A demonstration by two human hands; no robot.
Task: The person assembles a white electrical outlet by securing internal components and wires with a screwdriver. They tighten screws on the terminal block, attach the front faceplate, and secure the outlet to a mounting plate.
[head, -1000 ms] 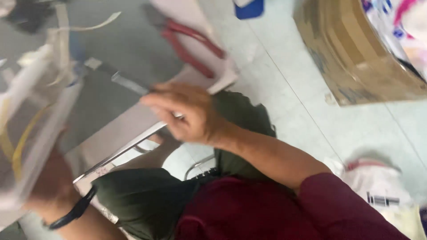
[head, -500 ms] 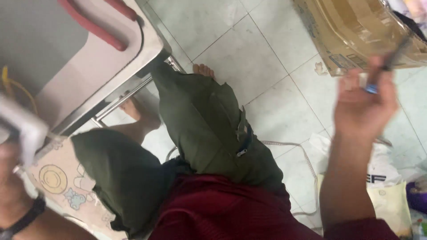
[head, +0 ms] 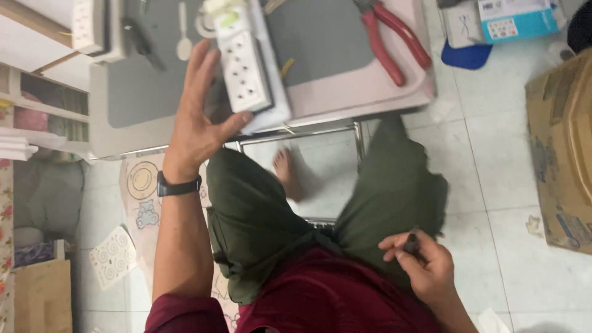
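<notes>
My left hand (head: 198, 117), with a black watch on the wrist, has its fingers spread and its thumb against the near end of a white power strip (head: 245, 71). The strip lies on the small table (head: 345, 98), on a grey mat. Over my right thigh, my right hand (head: 420, 259) is closed around a small dark tool (head: 411, 242). Only the tool's dark end shows between the fingers. I sit in a dark red shirt and green trousers, one bare foot (head: 286, 172) under the table.
Red-handled pliers (head: 394, 40) lie on the table's right part. A cardboard box (head: 564, 148) stands on the tiled floor at right, a blue and white packet (head: 515, 18) at top right. Shelves (head: 37, 105) and patterned mats (head: 114, 256) are at left.
The view has swung back over the table. My right hand came down from beside the cardboard box to my thigh, still holding the dark tool. My left hand now rests against the power strip.
</notes>
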